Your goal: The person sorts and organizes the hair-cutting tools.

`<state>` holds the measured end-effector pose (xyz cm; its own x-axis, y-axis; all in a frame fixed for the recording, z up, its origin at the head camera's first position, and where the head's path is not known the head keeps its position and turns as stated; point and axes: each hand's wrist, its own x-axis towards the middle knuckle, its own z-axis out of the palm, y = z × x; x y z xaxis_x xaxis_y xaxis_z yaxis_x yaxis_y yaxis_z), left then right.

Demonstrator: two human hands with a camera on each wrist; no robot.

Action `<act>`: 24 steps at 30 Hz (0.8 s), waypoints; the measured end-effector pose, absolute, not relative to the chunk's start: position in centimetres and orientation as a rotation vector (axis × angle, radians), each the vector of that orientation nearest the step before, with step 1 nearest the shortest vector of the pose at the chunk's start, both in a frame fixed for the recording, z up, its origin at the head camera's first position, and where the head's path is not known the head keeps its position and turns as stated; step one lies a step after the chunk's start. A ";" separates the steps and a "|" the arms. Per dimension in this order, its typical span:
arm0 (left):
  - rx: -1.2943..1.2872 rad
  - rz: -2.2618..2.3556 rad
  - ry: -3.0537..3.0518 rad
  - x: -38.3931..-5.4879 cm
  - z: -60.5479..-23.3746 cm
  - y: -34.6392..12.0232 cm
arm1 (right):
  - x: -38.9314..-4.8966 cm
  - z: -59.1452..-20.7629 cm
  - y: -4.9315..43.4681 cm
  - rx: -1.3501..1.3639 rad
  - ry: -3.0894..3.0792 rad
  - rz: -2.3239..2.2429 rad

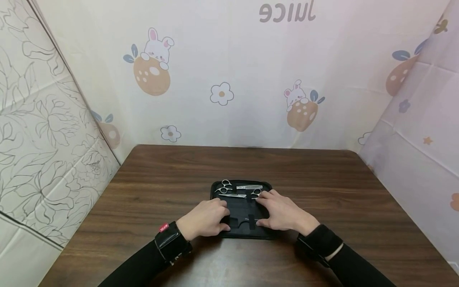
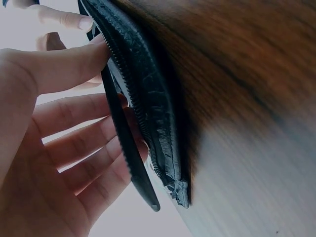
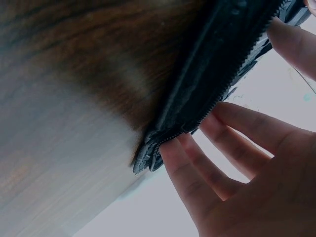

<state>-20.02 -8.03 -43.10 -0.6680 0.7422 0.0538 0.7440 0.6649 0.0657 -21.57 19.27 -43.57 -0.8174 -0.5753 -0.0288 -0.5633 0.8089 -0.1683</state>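
Observation:
A black zip case lies spread out on the wooden table. Scissors and thinning scissors sit in its far part, and a dark strap crosses the near part. My left hand touches the left edge, thumb nearest me. A thin black strip with a serrated edge runs past its fingers in the left wrist view. My right hand rests on the right side, fingertips over the zip edge. It partly covers a scissors handle.
The brown table extends around the case. A printed white curtain hangs behind its far edge. A floral panel stands on the left, and more curtain lines the right side.

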 end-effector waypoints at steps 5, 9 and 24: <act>-1.269 -0.127 -2.843 -20.1 -43.2 -8.0 | -21.5 -43.5 19.3 -0.911 2.912 -0.230; -1.269 -0.122 -2.820 -20.1 -43.3 -7.9 | -21.5 -43.5 19.2 -0.903 2.912 -0.229; -1.275 -0.122 -2.802 -20.0 -43.5 -7.4 | -21.5 -43.4 19.2 -0.886 2.903 -0.238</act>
<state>-20.04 -7.45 -43.50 -0.6560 0.7496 0.0877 0.7544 0.6547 0.0470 -21.51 19.18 -43.38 -0.8262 -0.5614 -0.0467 -0.5462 0.8187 -0.1771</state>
